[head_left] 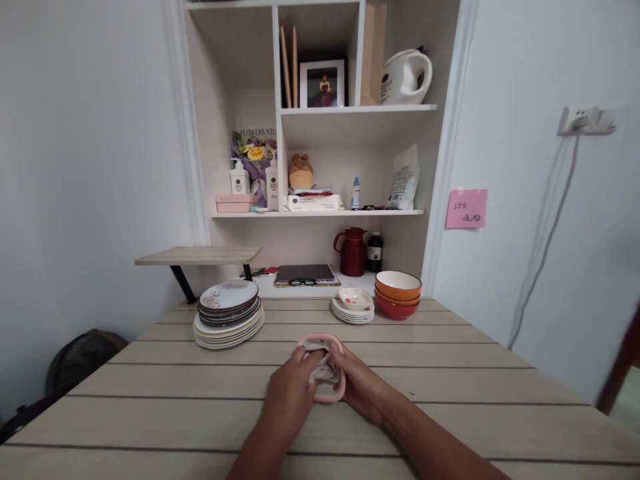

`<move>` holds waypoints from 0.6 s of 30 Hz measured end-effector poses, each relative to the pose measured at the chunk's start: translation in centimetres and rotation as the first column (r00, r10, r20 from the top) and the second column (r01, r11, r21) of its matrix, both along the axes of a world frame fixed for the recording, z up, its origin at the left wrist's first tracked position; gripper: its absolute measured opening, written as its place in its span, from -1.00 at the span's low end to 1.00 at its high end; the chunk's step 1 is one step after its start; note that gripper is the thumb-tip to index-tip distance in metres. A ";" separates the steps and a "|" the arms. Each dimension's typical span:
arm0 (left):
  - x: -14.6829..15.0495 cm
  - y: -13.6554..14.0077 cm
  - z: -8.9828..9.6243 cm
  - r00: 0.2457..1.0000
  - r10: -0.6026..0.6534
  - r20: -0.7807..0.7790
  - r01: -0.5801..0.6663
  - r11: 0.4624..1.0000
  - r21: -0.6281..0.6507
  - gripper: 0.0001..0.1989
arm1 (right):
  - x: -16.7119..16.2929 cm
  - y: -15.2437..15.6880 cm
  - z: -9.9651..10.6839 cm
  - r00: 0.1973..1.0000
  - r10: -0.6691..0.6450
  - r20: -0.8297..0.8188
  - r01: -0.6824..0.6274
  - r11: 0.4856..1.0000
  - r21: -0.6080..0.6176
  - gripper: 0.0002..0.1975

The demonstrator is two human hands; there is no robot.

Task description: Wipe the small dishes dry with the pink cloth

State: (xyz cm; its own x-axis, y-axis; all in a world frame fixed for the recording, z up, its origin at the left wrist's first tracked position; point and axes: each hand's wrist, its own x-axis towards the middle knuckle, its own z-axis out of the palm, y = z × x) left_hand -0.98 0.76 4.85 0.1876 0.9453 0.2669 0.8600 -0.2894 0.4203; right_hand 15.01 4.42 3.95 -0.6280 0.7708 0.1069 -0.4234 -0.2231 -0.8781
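A small squarish bowl (pixel 329 397) with a pink rim is tilted toward me above the near middle of the table. My right hand (pixel 364 388) grips its right side, the thumb over the rim. Inside the bowl, my left hand (pixel 294 385) holds a crumpled whitish cloth (pixel 325 368) against the inner wall. Some of the left fingertips are hidden in the cloth's folds. Dark reddish spots show on the bowl's pale inside.
Stacked plates (pixel 229 331) stand at the left, near a small raised shelf (pixel 197 255). Behind the bowl are small white plates (pixel 353 316) with a little dish (pixel 355 299) on top, beside orange and red bowls (pixel 398 295). Farther back are glasses (pixel 303 282) and a red jug (pixel 353 253).
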 end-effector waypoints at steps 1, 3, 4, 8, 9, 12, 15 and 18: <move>0.0 0.0 0.0 1.000 -0.004 0.005 0.004 1.000 0.006 -0.38 | 0.0 0.0 0.0 1.000 0.002 -0.005 -0.002 1.000 -0.001 -0.56; 0.0 -0.1 0.0 1.000 -0.011 0.015 0.011 1.000 0.017 -0.37 | 0.0 0.1 -0.1 1.000 0.002 -0.015 -0.002 1.000 -0.006 -0.56; 0.0 0.0 -0.1 1.000 -0.011 0.017 0.011 1.000 0.020 -0.37 | 0.0 0.2 -0.2 1.000 0.001 -0.016 -0.001 1.000 -0.016 -0.55; 0.1 0.1 0.0 1.000 0.016 -0.005 -0.016 1.000 0.001 -0.38 | -0.1 0.6 -0.6 1.000 0.012 -0.005 -0.012 0.996 -0.087 -0.43; 0.2 0.1 0.0 1.000 0.024 -0.013 -0.024 1.000 -0.004 -0.38 | -0.1 0.7 -0.7 1.000 0.021 -0.006 -0.021 0.995 -0.102 -0.40; 0.1 0.0 0.2 1.000 0.012 -0.016 -0.012 1.000 -0.008 -0.39 | -0.1 0.9 -0.9 0.999 0.033 -0.004 -0.033 0.992 -0.125 -0.36; 0.1 -0.2 0.3 0.999 -0.054 -0.002 0.054 0.999 0.001 -0.43 | -0.1 0.9 -1.0 0.999 0.033 0.014 -0.031 0.992 -0.123 -0.35; -0.1 -0.3 0.4 0.994 -0.106 -0.012 0.106 0.994 0.002 -0.43 | 0.0 0.8 -0.9 0.998 0.053 0.017 -0.050 0.991 -0.124 -0.33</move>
